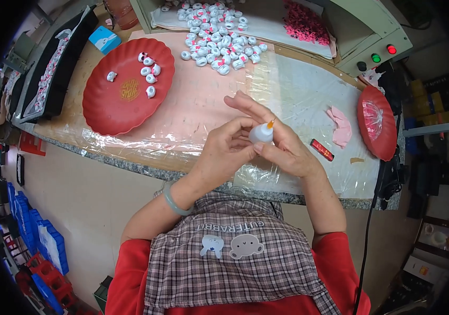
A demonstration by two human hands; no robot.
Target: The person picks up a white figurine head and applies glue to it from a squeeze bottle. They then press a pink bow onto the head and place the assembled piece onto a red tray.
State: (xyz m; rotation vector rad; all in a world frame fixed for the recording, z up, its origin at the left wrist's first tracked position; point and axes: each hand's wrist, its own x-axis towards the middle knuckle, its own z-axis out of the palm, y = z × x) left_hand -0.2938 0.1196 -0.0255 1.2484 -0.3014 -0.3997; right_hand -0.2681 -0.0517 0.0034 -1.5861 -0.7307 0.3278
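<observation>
Between my two hands, over the near part of the worktable, is a small white squeeze bottle [260,134] with an orange-tipped nozzle pointing up. My left hand [228,149] has its fingers curled and its thumb pressed at the bottle's side. My right hand [286,145] grips the other side with its thumb, while some of its fingers stretch out beyond the bottle. Parts of the bottle are hidden by the fingers. Left of my hands lies a red scalloped tray [106,107] holding several small white pieces [151,92] with pink marks.
A large heap of similar white pieces [219,44] lies at the back, beside pink bits [306,23] in a lit metal box [363,39]. To the right are a red packet [322,149], a pink cloth [341,127] and another red tray [387,144]. A black bin [59,79] stands left.
</observation>
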